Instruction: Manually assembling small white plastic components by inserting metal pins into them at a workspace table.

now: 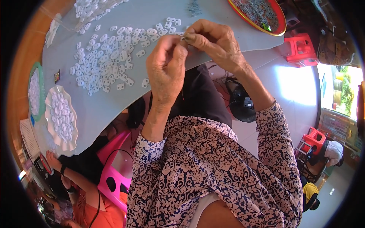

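My left hand (166, 70) and my right hand (220, 42) meet above the near edge of the table, fingertips pinched together. Between them shows a bit of a small white plastic piece (183, 38), gripped by the left thumb and fingers and mostly hidden. The right thumb and forefinger press close against it; whether they pinch something else, too small to see, I cannot tell. Left of my hands, many loose white oval plastic pieces with two holes (104, 60) lie spread over the grey table (110, 108).
A red round tray (282, 22) of thin metal parts stands far right, near a small metal pile (194, 8). A scalloped dish (74, 133) and green basket (42, 79) hold white pieces. Another person in orange (102, 214) sits left by a pink chair (108, 188). Red stools (302, 47) stand right.
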The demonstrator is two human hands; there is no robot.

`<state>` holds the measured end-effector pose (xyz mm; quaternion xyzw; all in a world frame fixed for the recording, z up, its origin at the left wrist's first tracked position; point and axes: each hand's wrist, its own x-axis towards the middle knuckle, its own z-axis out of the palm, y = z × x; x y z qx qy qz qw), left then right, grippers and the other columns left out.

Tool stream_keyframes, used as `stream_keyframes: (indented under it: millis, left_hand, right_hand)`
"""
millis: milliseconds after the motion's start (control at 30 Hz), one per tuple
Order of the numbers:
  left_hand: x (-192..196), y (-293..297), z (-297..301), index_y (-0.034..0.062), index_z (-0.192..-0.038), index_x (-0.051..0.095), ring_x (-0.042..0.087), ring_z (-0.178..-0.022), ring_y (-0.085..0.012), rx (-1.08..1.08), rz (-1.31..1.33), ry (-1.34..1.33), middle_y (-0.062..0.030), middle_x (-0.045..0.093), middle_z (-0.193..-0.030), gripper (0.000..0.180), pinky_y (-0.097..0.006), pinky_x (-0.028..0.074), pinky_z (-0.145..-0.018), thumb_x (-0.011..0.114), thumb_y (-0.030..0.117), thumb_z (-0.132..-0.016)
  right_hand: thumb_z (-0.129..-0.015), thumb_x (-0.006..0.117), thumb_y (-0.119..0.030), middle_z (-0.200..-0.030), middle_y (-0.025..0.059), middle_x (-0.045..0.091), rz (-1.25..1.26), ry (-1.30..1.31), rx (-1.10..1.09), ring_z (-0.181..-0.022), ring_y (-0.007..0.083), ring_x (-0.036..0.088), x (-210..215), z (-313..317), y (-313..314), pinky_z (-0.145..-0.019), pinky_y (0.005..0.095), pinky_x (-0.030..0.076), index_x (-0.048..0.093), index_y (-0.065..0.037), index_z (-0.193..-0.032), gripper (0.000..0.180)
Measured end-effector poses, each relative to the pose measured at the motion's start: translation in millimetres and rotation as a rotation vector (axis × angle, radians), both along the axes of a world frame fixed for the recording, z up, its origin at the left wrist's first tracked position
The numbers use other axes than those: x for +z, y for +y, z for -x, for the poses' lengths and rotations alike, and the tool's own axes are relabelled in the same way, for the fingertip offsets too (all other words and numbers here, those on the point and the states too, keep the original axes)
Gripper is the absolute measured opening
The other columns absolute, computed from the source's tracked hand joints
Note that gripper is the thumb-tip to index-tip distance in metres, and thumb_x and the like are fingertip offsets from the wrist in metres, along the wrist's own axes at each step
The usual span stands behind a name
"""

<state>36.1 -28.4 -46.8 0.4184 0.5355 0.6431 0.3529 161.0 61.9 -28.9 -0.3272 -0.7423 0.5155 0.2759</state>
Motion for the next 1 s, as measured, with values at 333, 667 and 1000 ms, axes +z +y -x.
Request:
stream_keyframes:
  millis: [333, 667, 1000]
  left_hand:
    - [1.4, -5.2, 11.6, 0.0010, -0.091, 0.055, 0.054, -0.059, -0.0141, 0.112, -0.125, 0.291, -0.0053, 0.057, -0.068, 0.006, -0.027, 0.043, -0.056, 0.055, 0.005, -0.086]
    - [10.1, -28.2, 78.7, 0.0055, -0.089, 0.060, 0.045, -0.089, -0.0279, 0.446, 0.202, 1.201, -0.0082, 0.051, -0.084, 0.014, -0.041, 0.038, -0.084, 0.063, 0.005, -0.076]
    - [5.9, -23.5, 80.3, 0.0047, -0.091, 0.060, 0.048, -0.089, -0.0267, 0.403, 0.005, 1.069, -0.0064, 0.056, -0.086, 0.008, -0.039, 0.039, -0.082, 0.056, 0.007, -0.083]
  right_hand:
    - [-0.090, 0.057, -0.011, -0.078, 0.0049, 0.065, 0.168, 0.178, -0.012, -0.063, 0.0043, 0.053, -4.7, 4.0, -1.8, -0.058, 0.0194, 0.045, 0.058, 0.002, -0.093, 0.013]
    - [-0.089, 0.060, -0.014, -0.072, 0.0009, 0.062, 0.045, 0.204, -0.010, -0.060, 0.0036, 0.048, -8.1, 0.8, -4.0, -0.055, 0.0193, 0.042, 0.060, 0.000, -0.090, 0.014]
    - [-0.089, 0.062, -0.017, -0.074, 0.0013, 0.062, 0.009, 0.205, 0.003, -0.066, 0.0041, 0.053, -8.0, -2.7, -4.1, -0.060, 0.0189, 0.045, 0.060, -0.001, -0.092, 0.016]
